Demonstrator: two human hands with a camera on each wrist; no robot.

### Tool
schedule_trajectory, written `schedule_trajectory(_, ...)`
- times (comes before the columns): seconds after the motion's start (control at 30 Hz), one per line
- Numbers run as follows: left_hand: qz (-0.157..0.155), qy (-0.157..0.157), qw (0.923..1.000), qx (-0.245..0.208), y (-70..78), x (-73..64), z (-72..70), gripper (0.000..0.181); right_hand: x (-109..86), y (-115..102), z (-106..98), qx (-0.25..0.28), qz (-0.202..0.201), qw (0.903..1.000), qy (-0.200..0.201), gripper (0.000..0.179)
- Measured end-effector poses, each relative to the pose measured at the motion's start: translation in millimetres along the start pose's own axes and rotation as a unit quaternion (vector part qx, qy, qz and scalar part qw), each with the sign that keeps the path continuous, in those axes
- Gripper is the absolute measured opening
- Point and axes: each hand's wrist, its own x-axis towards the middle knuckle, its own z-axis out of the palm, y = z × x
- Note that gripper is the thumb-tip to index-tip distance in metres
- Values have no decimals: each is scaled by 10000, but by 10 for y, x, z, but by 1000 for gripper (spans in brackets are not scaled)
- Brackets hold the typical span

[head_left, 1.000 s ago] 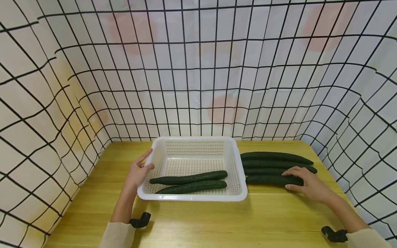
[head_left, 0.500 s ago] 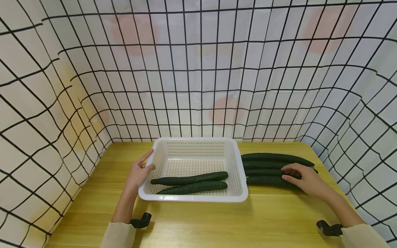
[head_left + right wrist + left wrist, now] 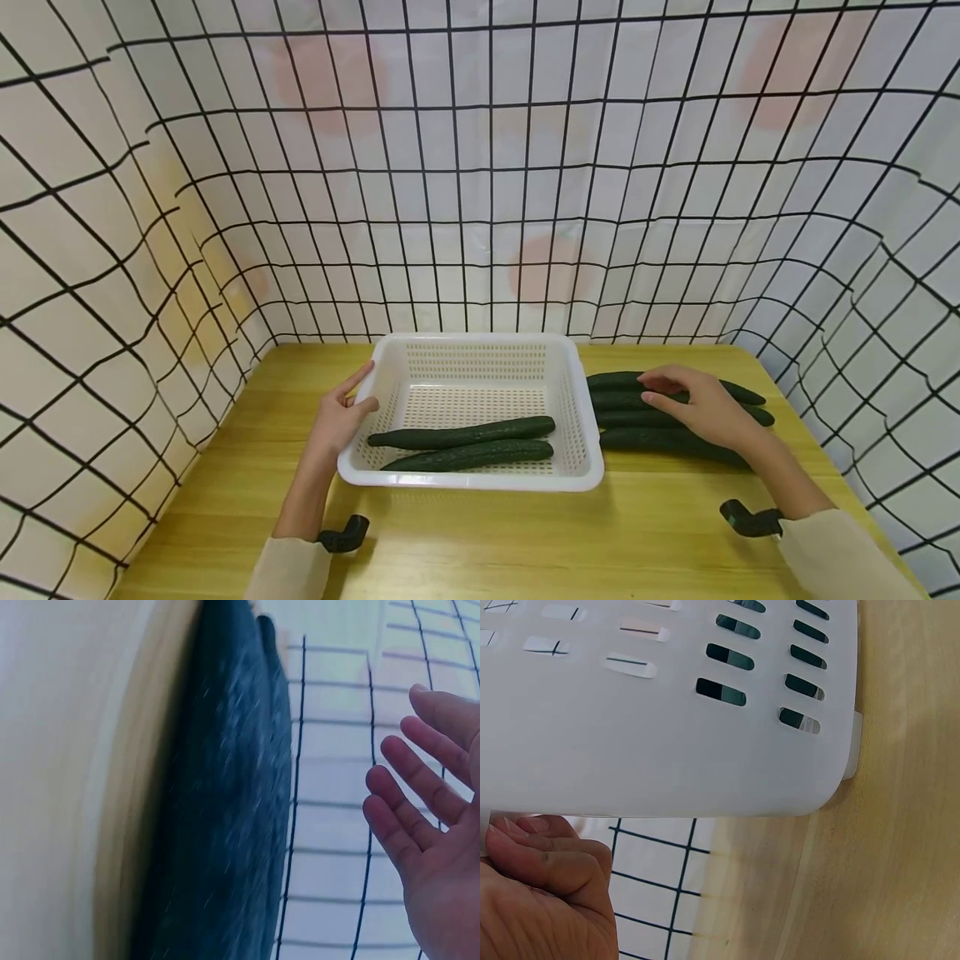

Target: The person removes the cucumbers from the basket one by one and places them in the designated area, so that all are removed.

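Two cucumbers (image 3: 461, 433) in the white basket (image 3: 468, 482), lying lengthwise side by side toward the front wall; rear part of the slotted floor bare. Basket upright on the yellow wooden table (image 3: 525, 550). Left wrist view: outer wall with slots, dark green showing through some. Left hand (image 3: 341, 418) grips the basket's left rim, thumb on the inner side, fingers curled in the wrist view. Four more cucumbers (image 3: 660, 440) outside, in a rough row on the table just right of the basket; can't tell if their near ends touch it. Right hand (image 3: 701, 404) over that row, holding nothing, fingers fairly straight and a gap between hand and cucumbers in the right wrist view. Black wire grid (image 3: 491, 172) behind, pale sheet beyond it.
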Motion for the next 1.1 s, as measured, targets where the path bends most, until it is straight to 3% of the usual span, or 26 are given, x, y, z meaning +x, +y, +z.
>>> schedule_trajectory(0.33,46,66,9999,61,28,-59,-3,70,267,-391,138,514,-220,9983,-182,40)
schedule_trajectory(0.7,32,52,9999,131,37,-47,9,70,526,-817,382,837,-756,9927,-428,36)
schedule_trajectory(0.87,45,52,10000,65,28,-42,6,70,622,-945,521,964,-1033,9884,-557,35)
schedule_trajectory(1.1,82,77,9999,100,22,-30,9,69,744,-1074,710,1085,-1007,9838,-1008,41)
